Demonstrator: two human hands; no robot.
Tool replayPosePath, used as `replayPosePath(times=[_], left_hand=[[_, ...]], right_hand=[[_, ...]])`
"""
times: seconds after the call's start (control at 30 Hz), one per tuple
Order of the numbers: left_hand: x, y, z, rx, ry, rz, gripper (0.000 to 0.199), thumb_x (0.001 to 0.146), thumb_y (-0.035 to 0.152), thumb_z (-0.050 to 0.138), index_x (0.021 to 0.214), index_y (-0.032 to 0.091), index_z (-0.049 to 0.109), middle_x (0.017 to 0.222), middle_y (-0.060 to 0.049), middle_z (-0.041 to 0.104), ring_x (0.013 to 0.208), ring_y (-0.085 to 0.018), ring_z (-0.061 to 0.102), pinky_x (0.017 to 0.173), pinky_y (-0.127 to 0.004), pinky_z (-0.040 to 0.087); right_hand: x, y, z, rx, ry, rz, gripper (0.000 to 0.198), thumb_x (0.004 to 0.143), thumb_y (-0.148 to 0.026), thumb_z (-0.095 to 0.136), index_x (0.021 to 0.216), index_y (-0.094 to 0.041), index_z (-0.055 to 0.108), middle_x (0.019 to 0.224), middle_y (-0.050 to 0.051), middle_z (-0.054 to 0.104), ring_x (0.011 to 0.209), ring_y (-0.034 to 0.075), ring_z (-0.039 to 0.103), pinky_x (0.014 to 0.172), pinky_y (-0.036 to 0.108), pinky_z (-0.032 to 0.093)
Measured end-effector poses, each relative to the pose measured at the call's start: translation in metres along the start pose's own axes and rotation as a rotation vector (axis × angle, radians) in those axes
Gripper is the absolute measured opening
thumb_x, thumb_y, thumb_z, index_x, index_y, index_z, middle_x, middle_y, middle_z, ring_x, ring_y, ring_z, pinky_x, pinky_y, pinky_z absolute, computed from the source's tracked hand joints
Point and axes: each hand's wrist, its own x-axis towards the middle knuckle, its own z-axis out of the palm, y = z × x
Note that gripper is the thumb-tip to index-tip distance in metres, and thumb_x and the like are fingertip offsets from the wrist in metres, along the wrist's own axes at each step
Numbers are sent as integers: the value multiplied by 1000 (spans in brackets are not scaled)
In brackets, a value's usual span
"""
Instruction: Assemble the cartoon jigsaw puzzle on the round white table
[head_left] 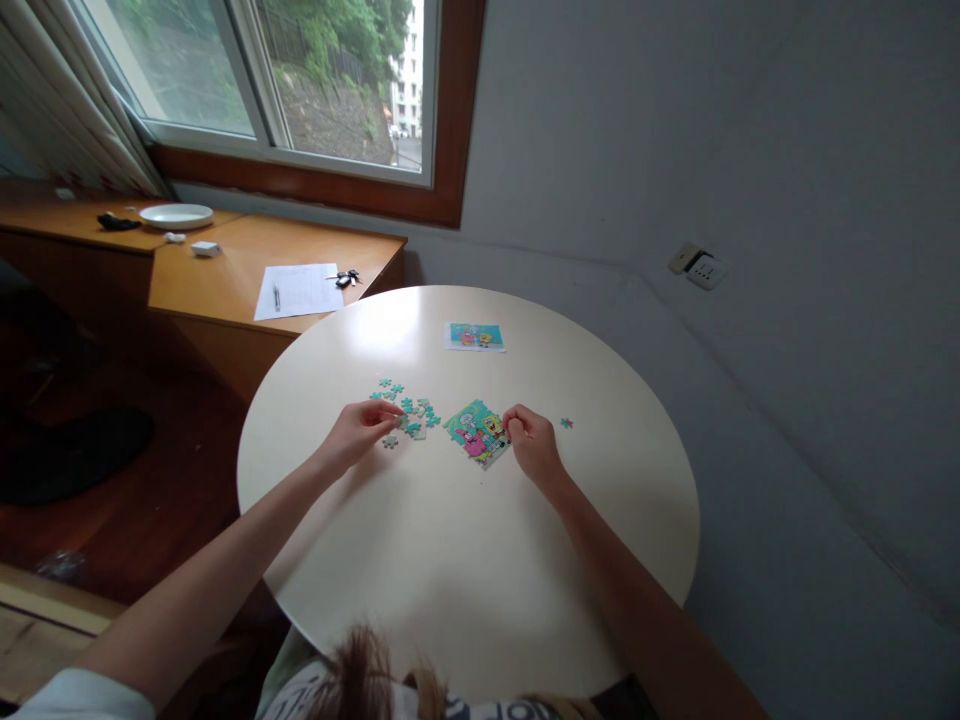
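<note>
A partly assembled jigsaw puzzle (474, 436) with colourful cartoon figures lies at an angle on the round white table (450, 560). My right hand (531, 440) is closed at its right edge, and whatever the fingers pinch is hidden. To the left, my left hand (365, 428) has thumb and fingertips together on a pale green puzzle piece (402, 423), at the near side of the loose pile. Several loose puzzle pieces (417, 408), mostly teal and green, are scattered around those fingertips. One pinkish puzzle piece (567, 423) lies apart, right of my right hand.
A small picture card (476, 338) with similar figures lies toward the table's far side. Beyond the table, a wooden desk (247, 240) holds a paper sheet (300, 290), a pen, keys (346, 279) and a white plate (177, 216). A wall rises at the right.
</note>
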Motion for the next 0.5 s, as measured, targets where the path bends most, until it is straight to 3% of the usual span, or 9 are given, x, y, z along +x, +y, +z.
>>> replayPosePath(times=[0.3, 0.5], left_hand=[[-18, 11, 37, -274, -50, -76, 35, 53, 42, 82, 65, 16, 61, 63, -3, 67, 65, -17, 62, 69, -31, 48], [-25, 14, 55, -426, -142, -106, 35, 58, 41, 83, 65, 15, 60, 70, -5, 70, 74, -18, 66, 82, -35, 50]], right_hand=[[-12, -21, 32, 324, -308, 153, 20, 72, -32, 61, 88, -21, 66, 66, -2, 66, 65, 14, 62, 64, 28, 48], [-20, -31, 42, 506, -333, 179, 24, 65, -40, 73, 82, -22, 68, 71, 0, 69, 70, 17, 66, 74, 33, 53]])
